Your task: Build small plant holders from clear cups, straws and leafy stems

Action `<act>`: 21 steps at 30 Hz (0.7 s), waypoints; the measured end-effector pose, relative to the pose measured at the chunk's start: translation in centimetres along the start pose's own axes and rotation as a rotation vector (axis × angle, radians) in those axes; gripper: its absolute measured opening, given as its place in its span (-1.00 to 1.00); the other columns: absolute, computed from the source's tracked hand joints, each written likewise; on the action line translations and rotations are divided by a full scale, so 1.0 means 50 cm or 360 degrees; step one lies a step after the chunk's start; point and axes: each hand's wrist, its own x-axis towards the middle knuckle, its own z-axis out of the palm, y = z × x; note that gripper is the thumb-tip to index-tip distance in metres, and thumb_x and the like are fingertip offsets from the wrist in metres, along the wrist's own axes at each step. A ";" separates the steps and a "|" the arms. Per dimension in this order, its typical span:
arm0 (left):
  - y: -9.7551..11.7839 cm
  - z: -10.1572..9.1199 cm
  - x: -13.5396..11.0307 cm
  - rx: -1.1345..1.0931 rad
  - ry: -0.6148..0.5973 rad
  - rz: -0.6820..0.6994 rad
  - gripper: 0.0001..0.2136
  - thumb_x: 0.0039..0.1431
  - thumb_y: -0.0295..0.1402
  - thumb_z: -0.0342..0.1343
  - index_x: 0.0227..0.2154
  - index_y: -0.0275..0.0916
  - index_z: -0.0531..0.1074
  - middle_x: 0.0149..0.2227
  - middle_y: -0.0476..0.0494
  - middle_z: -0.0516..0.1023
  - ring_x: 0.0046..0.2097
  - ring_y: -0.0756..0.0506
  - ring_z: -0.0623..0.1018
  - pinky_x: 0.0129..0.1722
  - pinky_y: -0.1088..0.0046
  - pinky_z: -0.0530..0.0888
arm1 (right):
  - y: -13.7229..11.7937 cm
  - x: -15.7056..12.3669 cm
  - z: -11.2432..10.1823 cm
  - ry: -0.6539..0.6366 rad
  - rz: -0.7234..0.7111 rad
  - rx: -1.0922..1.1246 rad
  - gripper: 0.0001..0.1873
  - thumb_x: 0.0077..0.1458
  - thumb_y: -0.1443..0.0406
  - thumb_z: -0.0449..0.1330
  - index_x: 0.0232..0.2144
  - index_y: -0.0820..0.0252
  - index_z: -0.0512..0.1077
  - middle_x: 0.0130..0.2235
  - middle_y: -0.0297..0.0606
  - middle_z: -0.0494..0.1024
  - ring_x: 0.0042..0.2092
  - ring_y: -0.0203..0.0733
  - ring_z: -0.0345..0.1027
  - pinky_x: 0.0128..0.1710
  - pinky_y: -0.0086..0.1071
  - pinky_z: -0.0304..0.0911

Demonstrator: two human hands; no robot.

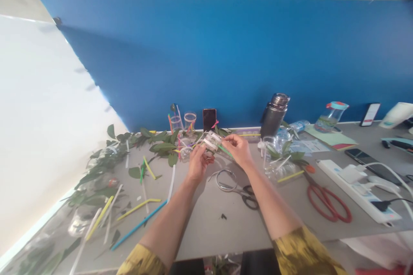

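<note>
Above the middle of the table, both hands are at a small clear plastic piece (212,141) with white bands across it. My left hand (198,163) grips it from the lower left, its fingers curled around the near end. My right hand (237,149) pinches at the upper right end of the piece, partly covering it. A green straw (225,151) shows just under the right fingers; whether it is joined to the clear piece I cannot tell. Below the hands lie a coil of thin wire (226,180) and dark-handled scissors (249,197).
Leafy twigs (164,148) and cut straws (140,223) cover the left side. Two clear cups (190,119) and an upright phone (209,119) stand behind. At right are a dark thermos (274,116), red-handled scissors (329,202), a power strip (358,191) and a lidded bottle (331,117).
</note>
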 end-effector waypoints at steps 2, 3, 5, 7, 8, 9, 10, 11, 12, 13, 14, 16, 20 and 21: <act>0.001 0.000 -0.001 0.0019 0.0001 -0.0013 -0.50 -0.06 -0.05 0.44 -0.16 -0.24 0.46 -0.36 -0.03 0.59 -0.48 -0.02 0.54 -0.49 0.46 0.41 | 0.001 0.000 0.000 0.0044 -0.0014 -0.0025 -0.68 -0.02 0.03 0.34 -0.37 0.16 0.53 -0.59 -0.43 0.34 -0.51 -0.27 0.16 -0.47 -0.38 0.12; 0.001 -0.001 -0.001 0.0031 -0.0002 -0.0015 -0.49 -0.05 -0.05 0.43 -0.14 -0.25 0.46 -0.36 -0.02 0.58 -0.48 -0.02 0.54 -0.49 0.47 0.40 | 0.002 0.000 0.000 0.0064 -0.0032 -0.0043 -0.67 -0.02 0.03 0.34 -0.36 0.16 0.54 -0.61 -0.46 0.30 -0.52 -0.27 0.14 -0.47 -0.38 0.11; 0.001 -0.002 0.000 0.0049 -0.0014 -0.0017 -0.47 -0.04 -0.04 0.42 -0.10 -0.24 0.46 -0.34 -0.02 0.59 -0.48 -0.01 0.54 -0.50 0.48 0.39 | 0.004 0.000 -0.001 0.0059 -0.0087 -0.0075 -0.66 0.02 0.03 0.32 -0.31 0.17 0.58 -0.61 -0.45 0.31 -0.52 -0.27 0.15 -0.46 -0.38 0.12; 0.000 -0.005 0.001 0.0056 -0.0018 -0.0020 -0.46 -0.04 -0.04 0.42 -0.07 -0.25 0.46 -0.33 -0.03 0.59 -0.47 -0.01 0.54 -0.50 0.49 0.39 | 0.007 0.001 -0.002 0.0014 -0.0132 -0.0078 -0.65 0.06 0.04 0.29 -0.27 0.18 0.63 -0.55 -0.37 0.45 -0.48 -0.23 0.23 -0.43 -0.37 0.16; 0.000 -0.006 0.003 0.0054 -0.0020 -0.0021 -0.45 -0.04 -0.05 0.42 -0.07 -0.25 0.46 -0.33 -0.02 0.59 -0.48 -0.01 0.54 -0.50 0.49 0.40 | 0.009 0.001 -0.001 -0.0011 -0.0142 -0.0074 -0.65 0.07 0.04 0.27 -0.27 0.18 0.64 -0.49 -0.32 0.52 -0.45 -0.21 0.28 -0.40 -0.36 0.19; -0.001 -0.008 0.004 0.0047 -0.0022 -0.0025 -0.45 -0.05 -0.05 0.43 -0.07 -0.25 0.46 -0.33 -0.02 0.59 -0.48 0.00 0.54 -0.50 0.49 0.40 | 0.011 0.001 0.000 -0.0025 -0.0145 -0.0070 -0.64 0.09 0.04 0.26 -0.28 0.18 0.65 -0.44 -0.27 0.58 -0.42 -0.19 0.32 -0.38 -0.35 0.21; -0.002 -0.010 0.006 0.0037 -0.0022 -0.0034 -0.45 -0.05 -0.05 0.43 -0.07 -0.25 0.46 -0.35 -0.02 0.59 -0.49 0.00 0.54 -0.50 0.48 0.40 | 0.013 0.001 0.001 -0.0030 -0.0145 -0.0067 -0.64 0.10 0.03 0.25 -0.30 0.18 0.66 -0.40 -0.24 0.61 -0.40 -0.17 0.35 -0.37 -0.35 0.22; -0.004 -0.011 0.008 0.0024 -0.0021 -0.0051 -0.45 -0.05 -0.05 0.43 -0.07 -0.25 0.46 -0.37 -0.01 0.59 -0.50 -0.01 0.54 -0.50 0.48 0.41 | 0.014 0.001 0.001 -0.0033 -0.0144 -0.0068 -0.63 0.10 0.02 0.25 -0.30 0.18 0.66 -0.37 -0.23 0.63 -0.38 -0.15 0.37 -0.36 -0.34 0.23; -0.006 -0.013 0.010 0.0012 -0.0020 -0.0080 -0.46 -0.04 -0.04 0.42 -0.08 -0.26 0.47 -0.39 -0.01 0.59 -0.50 -0.02 0.54 -0.50 0.47 0.42 | 0.015 0.001 0.002 -0.0038 -0.0147 -0.0070 -0.63 0.11 0.02 0.25 -0.31 0.18 0.66 -0.36 -0.22 0.64 -0.37 -0.14 0.38 -0.35 -0.34 0.24; -0.008 -0.015 0.012 0.0001 -0.0016 -0.0119 -0.47 -0.03 -0.03 0.41 -0.09 -0.26 0.47 -0.41 -0.02 0.59 -0.51 -0.03 0.55 -0.50 0.46 0.43 | 0.014 0.001 0.003 -0.0040 -0.0153 -0.0070 -0.63 0.12 0.02 0.24 -0.31 0.18 0.66 -0.36 -0.22 0.64 -0.36 -0.13 0.38 -0.35 -0.33 0.24; -0.012 -0.017 0.014 -0.0007 -0.0011 -0.0163 -0.48 -0.02 -0.03 0.40 -0.10 -0.27 0.47 -0.43 -0.03 0.59 -0.52 -0.05 0.56 -0.49 0.45 0.44 | 0.013 0.001 0.003 -0.0038 -0.0159 -0.0068 -0.64 0.12 0.03 0.24 -0.32 0.17 0.65 -0.36 -0.22 0.64 -0.36 -0.13 0.39 -0.34 -0.33 0.25; -0.020 -0.022 0.017 -0.0014 -0.0011 -0.0250 -0.51 0.01 -0.02 0.39 -0.15 -0.29 0.48 -0.48 -0.05 0.58 -0.51 -0.10 0.59 -0.49 0.43 0.46 | 0.009 0.001 0.001 -0.0026 -0.0168 -0.0065 -0.65 0.12 0.04 0.23 -0.33 0.18 0.64 -0.36 -0.22 0.64 -0.36 -0.13 0.38 -0.35 -0.34 0.24; -0.033 -0.028 0.017 0.0004 -0.0106 -0.0343 -0.54 0.11 -0.01 0.34 -0.15 -0.33 0.50 -0.45 -0.15 0.62 -0.43 -0.21 0.67 -0.44 0.36 0.53 | 0.002 0.000 -0.002 0.0010 -0.0153 -0.0064 -0.67 0.11 0.06 0.21 -0.34 0.18 0.61 -0.42 -0.27 0.58 -0.40 -0.17 0.33 -0.38 -0.36 0.21; -0.035 -0.028 0.016 0.0009 -0.0153 -0.0355 -0.53 0.14 0.00 0.32 -0.11 -0.33 0.51 -0.39 -0.20 0.65 -0.40 -0.22 0.69 -0.42 0.34 0.55 | 0.002 0.000 -0.002 0.0011 -0.0150 -0.0063 -0.68 0.10 0.06 0.21 -0.35 0.17 0.60 -0.43 -0.29 0.56 -0.41 -0.18 0.31 -0.39 -0.36 0.20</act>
